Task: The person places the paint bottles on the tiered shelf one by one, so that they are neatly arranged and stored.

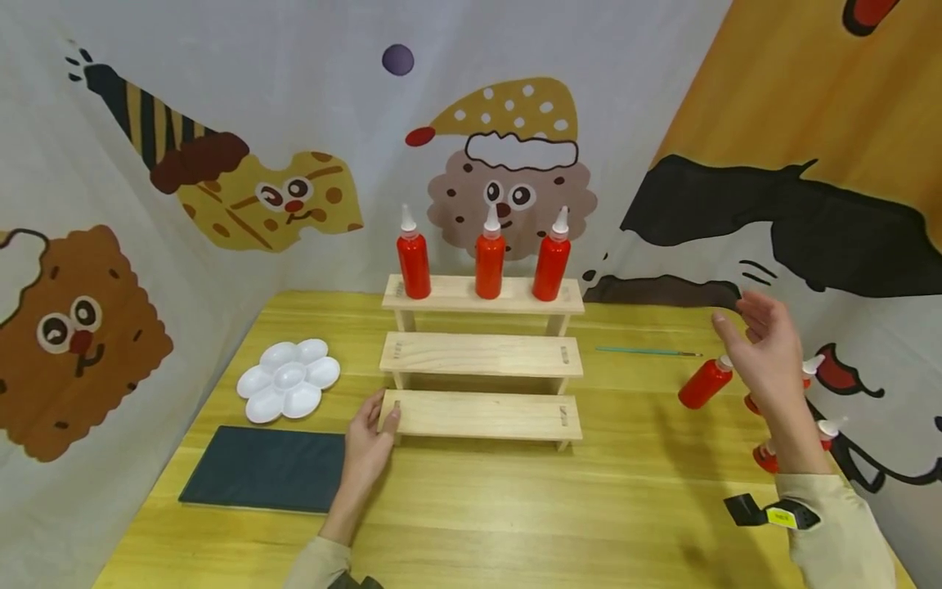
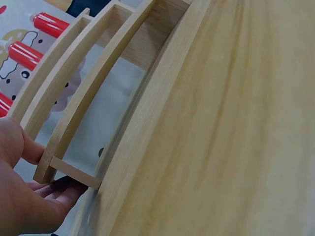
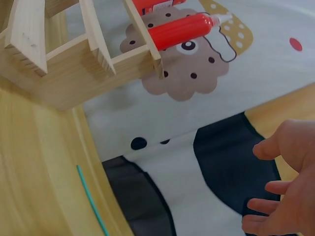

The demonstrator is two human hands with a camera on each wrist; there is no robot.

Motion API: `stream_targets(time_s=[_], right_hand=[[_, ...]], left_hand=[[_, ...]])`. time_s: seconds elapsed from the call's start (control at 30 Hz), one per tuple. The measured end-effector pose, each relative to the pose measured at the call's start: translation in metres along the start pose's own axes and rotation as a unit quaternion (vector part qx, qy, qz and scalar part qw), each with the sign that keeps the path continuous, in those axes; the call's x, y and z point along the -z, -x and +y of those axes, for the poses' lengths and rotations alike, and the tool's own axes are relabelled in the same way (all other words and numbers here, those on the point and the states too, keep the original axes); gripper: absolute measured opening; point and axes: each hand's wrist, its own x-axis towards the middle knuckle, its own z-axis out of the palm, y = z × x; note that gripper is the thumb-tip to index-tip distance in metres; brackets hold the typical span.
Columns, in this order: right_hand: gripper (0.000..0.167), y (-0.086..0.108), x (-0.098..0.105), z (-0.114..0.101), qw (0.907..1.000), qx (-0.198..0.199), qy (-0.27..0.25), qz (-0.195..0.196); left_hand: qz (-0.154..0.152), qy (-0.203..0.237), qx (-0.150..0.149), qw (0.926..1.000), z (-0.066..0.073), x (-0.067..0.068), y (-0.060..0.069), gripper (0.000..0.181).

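L hand (image 1: 368,438) grips rack (image 1: 482,353) at bottom step's L end; rack nr tbl's (image 1: 471,507) back edge. R hand (image 1: 769,352) empty, fingers loosely bent, by red btls (image 1: 704,384) nr R edge. 3 more btls (image 1: 489,267) on rack's top step; brush (image 1: 648,352) nr back edge; palette (image 1: 289,377), board (image 1: 265,468) nr L edge.

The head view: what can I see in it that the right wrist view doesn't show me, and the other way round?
Only the head view shows the white palette, the dark board, the loose red bottles at the right and the person's left grip on the wooden rack.

Only the right wrist view shows the rack's outer side and what looks like a bottle's white label.

Both share the rack, red bottles on its top shelf, the teal brush, the right grip and the wall's spotted hat.
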Motion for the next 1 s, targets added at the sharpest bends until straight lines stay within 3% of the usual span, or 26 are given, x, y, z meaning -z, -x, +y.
stream_targets(time_s=[0.37, 0.6, 0.8, 1.0], right_hand=[[0.073, 0.002, -0.008, 0.039, 0.9963, -0.074, -0.028, 0.033], [0.079, 0.011, -0.017, 0.068, 0.9921, -0.115, -0.049, -0.004], [0.078, 0.016, -0.03, 0.081, 0.9907, -0.122, -0.059, -0.01], [0.08, 0.012, -0.036, 0.091, 0.9901, -0.131, -0.036, -0.033]], left_hand=[[-0.001, 0.004, 0.0, 1.0, 0.0, 0.0, 0.0, 0.053], [0.002, -0.005, 0.003, 1.0, 0.001, -0.001, 0.003, 0.052], [0.004, -0.003, -0.001, 1.0, 0.0, -0.001, 0.002, 0.052], [0.0, 0.003, 0.0, 1.0, 0.001, 0.0, 0.0, 0.053]])
